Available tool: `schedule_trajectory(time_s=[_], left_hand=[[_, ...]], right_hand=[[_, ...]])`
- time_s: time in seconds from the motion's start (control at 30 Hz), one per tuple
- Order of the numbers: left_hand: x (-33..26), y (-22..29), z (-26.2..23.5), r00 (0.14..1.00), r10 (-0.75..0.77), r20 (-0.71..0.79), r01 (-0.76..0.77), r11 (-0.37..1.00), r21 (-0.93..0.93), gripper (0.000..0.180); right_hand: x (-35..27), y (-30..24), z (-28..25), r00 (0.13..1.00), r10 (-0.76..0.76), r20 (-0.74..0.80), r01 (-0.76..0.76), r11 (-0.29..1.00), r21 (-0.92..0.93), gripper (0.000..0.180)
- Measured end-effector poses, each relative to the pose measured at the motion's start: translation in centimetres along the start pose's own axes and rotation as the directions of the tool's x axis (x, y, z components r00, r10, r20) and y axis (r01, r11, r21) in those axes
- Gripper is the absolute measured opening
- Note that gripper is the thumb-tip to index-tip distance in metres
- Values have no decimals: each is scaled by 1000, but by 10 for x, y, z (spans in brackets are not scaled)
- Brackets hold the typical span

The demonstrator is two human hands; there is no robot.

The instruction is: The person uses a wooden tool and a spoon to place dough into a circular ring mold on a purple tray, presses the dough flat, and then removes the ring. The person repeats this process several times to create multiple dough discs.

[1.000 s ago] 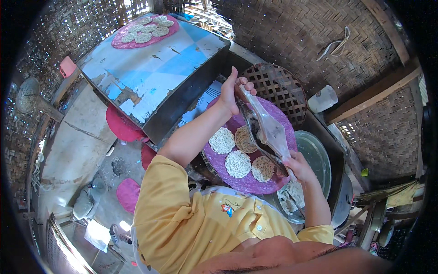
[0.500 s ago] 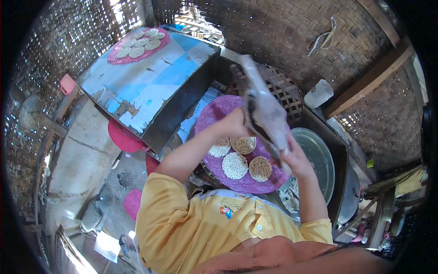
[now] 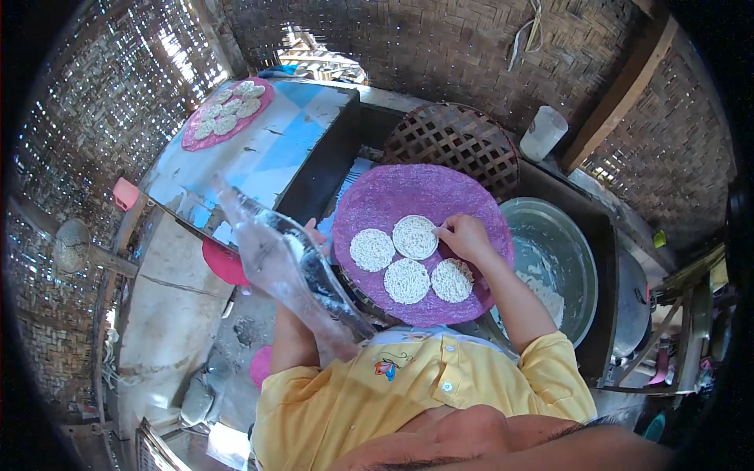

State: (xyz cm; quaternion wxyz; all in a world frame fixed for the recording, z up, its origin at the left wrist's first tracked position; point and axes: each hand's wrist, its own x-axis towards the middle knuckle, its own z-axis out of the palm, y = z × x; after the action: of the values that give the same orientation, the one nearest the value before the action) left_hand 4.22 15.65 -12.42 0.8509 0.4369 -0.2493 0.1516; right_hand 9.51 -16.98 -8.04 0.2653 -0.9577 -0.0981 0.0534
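My left hand (image 3: 316, 234) is mostly hidden behind a long, pale-smeared tool (image 3: 275, 255) with a dark edge. It holds this tool slanted, left of the purple round mat. The tool's exact kind is unclear. Over the mat (image 3: 479, 196), my right hand (image 3: 463, 235) pinches the rim of a thin ring around one white, stringy-textured disc (image 3: 414, 237). Three more such discs lie close by: one to the left (image 3: 371, 250), one nearest me (image 3: 407, 281) and one at the right (image 3: 452, 280), with some brown showing at its edge.
A large basin (image 3: 581, 259) with whitish paste stands right of the mat. Behind lies an open-weave bamboo basket (image 3: 448, 141), beside a translucent container (image 3: 543, 133). At the far left, a blue-and-white table (image 3: 275, 157) bears a pink mat (image 3: 188, 141) with several discs.
The tool has swung from above the mat to its left, now in my left hand alone. My right hand has let go of it and taken the ring's rim. The discs show more white on top.
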Motion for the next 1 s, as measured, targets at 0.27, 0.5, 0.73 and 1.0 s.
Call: schedule_trajectory(time_s=[0.27,0.5,0.73,1.0], left_hand=[[-15,20,-27,992,102,79,-110,988,106,13],[-17,17,-65,979,157,127,-165,985,56,12],[1,20,-1,923,225,311,-289,941,176,21],[-13,31,-40,964,86,252,-147,961,234,16]], right_hand=[[-9,-12,-21,993,-43,-111,46,999,27,21],[-39,51,-67,978,166,-123,-171,985,-28,22],[-60,78,-62,958,255,-130,-265,962,-70,24],[-60,94,-61,929,180,-325,-171,984,55,35]])
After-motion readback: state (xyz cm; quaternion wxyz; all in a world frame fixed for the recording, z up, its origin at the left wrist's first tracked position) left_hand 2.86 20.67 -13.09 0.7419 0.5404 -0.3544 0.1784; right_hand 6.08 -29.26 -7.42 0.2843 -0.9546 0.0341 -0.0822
